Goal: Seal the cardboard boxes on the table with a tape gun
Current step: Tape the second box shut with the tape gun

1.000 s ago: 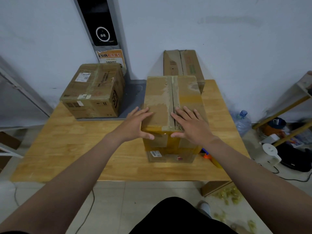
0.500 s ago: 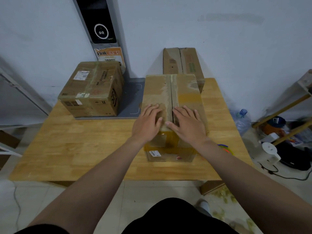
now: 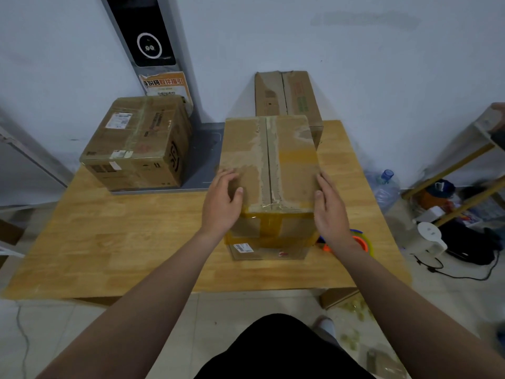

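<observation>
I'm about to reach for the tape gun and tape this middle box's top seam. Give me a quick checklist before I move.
1. Top flaps of the tall brown cardboard box closed flat: ok.
2. Centre seam sealed: not ok; a dark gap shows amid torn old tape.
3. Box steadied: ok; left hand and right hand rest on its top edges.
4. Orange and blue tape gun within reach: ok; on the wooden table beside the right wrist, partly hidden.
5. Tape loaded with a free end: cannot tell.
</observation>
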A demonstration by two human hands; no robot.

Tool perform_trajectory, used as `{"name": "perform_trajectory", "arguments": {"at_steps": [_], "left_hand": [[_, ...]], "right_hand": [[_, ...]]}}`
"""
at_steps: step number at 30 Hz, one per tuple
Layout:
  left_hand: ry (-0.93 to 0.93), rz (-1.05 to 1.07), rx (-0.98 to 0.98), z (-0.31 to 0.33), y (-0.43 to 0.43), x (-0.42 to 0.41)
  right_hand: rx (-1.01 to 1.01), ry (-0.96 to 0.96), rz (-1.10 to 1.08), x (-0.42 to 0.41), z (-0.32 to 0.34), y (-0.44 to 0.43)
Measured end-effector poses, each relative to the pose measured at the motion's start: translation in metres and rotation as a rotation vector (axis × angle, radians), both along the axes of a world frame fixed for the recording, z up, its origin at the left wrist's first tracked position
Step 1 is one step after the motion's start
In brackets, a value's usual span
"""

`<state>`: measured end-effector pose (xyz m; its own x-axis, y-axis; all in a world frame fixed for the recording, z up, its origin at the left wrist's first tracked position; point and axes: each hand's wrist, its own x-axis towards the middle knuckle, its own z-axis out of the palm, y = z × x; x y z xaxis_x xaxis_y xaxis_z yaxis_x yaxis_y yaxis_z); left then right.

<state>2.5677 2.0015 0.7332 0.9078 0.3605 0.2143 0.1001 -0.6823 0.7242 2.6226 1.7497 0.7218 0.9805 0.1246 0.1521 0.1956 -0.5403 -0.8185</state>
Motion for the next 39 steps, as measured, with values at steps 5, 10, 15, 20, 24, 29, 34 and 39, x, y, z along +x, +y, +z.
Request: {"name": "perform_trajectory", "arguments": {"at_steps": [5,10,15,20,24,29,34,39], "left_hand": [[-0.222,0.317,-0.502,-0.014,-0.020,-0.012],[-0.248,0.322,-0.500,-0.022,-0.019,-0.005],[-0.162,0.160,-0.205,-0.019,-0.005,-0.009],[0.003,0.051,-0.115,-0.008,0.005,-0.014],[0.121,0.118,0.243,0.010,0.002,-0.015],[0.194,-0.220,0.483,0.047,-0.016,-0.007],[0.359,-0.270,0.461,0.033,-0.022,-0.007],[0.301,-0.225,0.464,0.008,0.005,-0.021]], "right_hand": [[0.485,0.112,-0.310,-0.015,-0.008,0.021],[0.418,0.034,-0.277,-0.014,-0.018,0.021],[0.209,0.090,-0.113,-0.011,-0.018,0.004],[-0.106,0.078,-0.117,-0.013,-0.016,-0.010],[-0.217,0.029,-0.120,-0.009,0.010,-0.009],[-0.467,-0.291,0.260,-0.003,0.053,0.012],[-0.721,-0.103,0.450,-0.023,0.038,0.030],[-0.861,-0.101,0.392,-0.025,0.035,0.022]]}}
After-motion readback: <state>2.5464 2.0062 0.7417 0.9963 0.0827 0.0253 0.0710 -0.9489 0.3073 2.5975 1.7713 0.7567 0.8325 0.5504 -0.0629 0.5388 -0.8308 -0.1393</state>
